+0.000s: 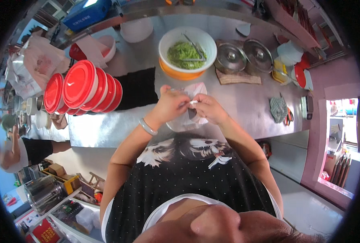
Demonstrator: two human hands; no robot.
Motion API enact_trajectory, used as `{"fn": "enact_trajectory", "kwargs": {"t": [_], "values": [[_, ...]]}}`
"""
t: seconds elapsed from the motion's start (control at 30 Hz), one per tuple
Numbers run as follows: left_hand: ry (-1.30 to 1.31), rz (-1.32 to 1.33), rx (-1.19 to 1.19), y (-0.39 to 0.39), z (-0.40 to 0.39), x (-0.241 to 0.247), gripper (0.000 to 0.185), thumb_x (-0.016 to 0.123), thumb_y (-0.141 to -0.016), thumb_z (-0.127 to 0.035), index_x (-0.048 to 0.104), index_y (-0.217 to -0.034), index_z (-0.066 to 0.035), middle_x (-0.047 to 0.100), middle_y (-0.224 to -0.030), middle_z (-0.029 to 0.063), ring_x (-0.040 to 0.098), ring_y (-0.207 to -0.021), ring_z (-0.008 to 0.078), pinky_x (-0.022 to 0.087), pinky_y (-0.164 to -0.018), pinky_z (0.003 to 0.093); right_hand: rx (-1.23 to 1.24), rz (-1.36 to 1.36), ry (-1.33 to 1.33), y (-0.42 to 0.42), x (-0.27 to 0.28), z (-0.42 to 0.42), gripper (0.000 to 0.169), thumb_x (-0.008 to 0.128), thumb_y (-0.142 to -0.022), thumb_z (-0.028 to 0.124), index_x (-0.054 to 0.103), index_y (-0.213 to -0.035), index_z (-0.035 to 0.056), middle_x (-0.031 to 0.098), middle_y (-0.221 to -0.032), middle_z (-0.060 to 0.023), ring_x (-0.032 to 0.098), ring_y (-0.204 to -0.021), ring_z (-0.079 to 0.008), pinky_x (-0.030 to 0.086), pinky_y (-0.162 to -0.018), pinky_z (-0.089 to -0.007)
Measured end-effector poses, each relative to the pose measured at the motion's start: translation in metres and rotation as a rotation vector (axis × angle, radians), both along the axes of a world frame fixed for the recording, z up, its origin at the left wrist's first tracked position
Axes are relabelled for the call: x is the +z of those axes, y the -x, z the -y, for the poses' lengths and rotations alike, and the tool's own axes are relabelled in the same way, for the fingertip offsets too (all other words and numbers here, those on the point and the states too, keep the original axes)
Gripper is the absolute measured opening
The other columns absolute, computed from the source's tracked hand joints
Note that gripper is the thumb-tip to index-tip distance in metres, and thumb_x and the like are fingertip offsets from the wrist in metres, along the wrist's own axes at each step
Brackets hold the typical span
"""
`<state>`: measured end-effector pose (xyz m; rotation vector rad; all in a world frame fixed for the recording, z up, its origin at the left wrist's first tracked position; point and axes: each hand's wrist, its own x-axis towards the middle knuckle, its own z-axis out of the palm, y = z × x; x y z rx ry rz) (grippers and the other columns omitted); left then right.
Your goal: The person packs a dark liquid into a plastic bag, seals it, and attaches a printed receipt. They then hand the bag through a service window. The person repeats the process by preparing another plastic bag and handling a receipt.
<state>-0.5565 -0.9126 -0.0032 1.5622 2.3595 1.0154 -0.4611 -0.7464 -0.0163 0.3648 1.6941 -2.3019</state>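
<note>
My left hand [171,104], with a pale bangle [148,127] on its wrist, and my right hand [209,108] meet over the steel counter. Both pinch the twisted white top of a thin plastic bag [180,124]. Something dark shows inside the bag under my right hand; the fingers partly cover it. Behind the hands, a white bowl [211,57] of shredded green vegetable [183,51] with metal tongs [195,48] in it rests on an orange basin [183,75]. Stacked red-lidded tubs [80,84] stand at the left, beside a black cloth [139,88].
Two steel lids [231,56] lie right of the bowl near a brown cloth [239,77]. A striped cloth [278,109] and orange-handled scissors [288,117] are at the counter's right end. Plastic bags [40,60] lie back left. Another person [19,152] stands at far left.
</note>
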Motion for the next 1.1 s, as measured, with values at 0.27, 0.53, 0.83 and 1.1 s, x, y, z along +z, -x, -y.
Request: {"fn": "enact_trajectory", "kwargs": {"t": [0.27,0.53,0.83,1.1], "values": [[-0.009,-0.021,-0.018,0.004,0.005,0.011,0.012,0.064,-0.069,-0.016,0.057,-0.078,-0.015,0.057,-0.069,0.002,0.057,-0.073,0.0208,0.027,-0.085,0.0422,0.325,-0.267,-0.875,0.004,0.029,-0.004,0.017,0.059,-0.078,0.018,0.056,-0.086,0.0032,0.061,-0.077,-0.0127,0.06,-0.066,-0.023,0.047,-0.061,-0.0347],[0.28,-0.225,-0.132,0.027,0.019,0.009,0.014,0.065,-0.07,-0.021,0.055,-0.078,-0.016,0.058,-0.071,-0.0012,0.056,-0.075,0.0175,0.028,-0.081,0.0424,0.448,-0.241,-1.089,0.001,0.022,-0.014,0.023,0.055,-0.078,0.029,0.059,-0.09,0.0095,0.061,-0.082,-0.0142,0.059,-0.079,-0.0317,0.046,-0.069,-0.0414],[0.251,-0.252,-0.153,0.026,0.017,0.006,0.017,0.067,-0.063,-0.017,0.052,-0.07,-0.016,0.055,-0.068,-0.0029,0.052,-0.071,0.017,0.029,-0.08,0.0425,0.439,-0.238,-1.282,-0.006,0.025,0.002,0.023,0.051,-0.081,0.029,0.058,-0.079,0.0064,0.061,-0.078,-0.0112,0.059,-0.075,-0.0297,0.046,-0.063,-0.0409],[0.313,-0.33,-0.21,0.022,0.017,0.013,0.013,0.065,-0.065,-0.019,0.057,-0.075,-0.015,0.053,-0.072,-0.002,0.051,-0.077,0.0173,0.029,-0.079,0.042,0.481,-0.184,-1.377,0.004,0.027,0.005,0.033,0.051,-0.081,0.034,0.061,-0.075,0.0031,0.062,-0.074,-0.0135,0.061,-0.072,-0.0309,0.048,-0.062,-0.0426]]}}
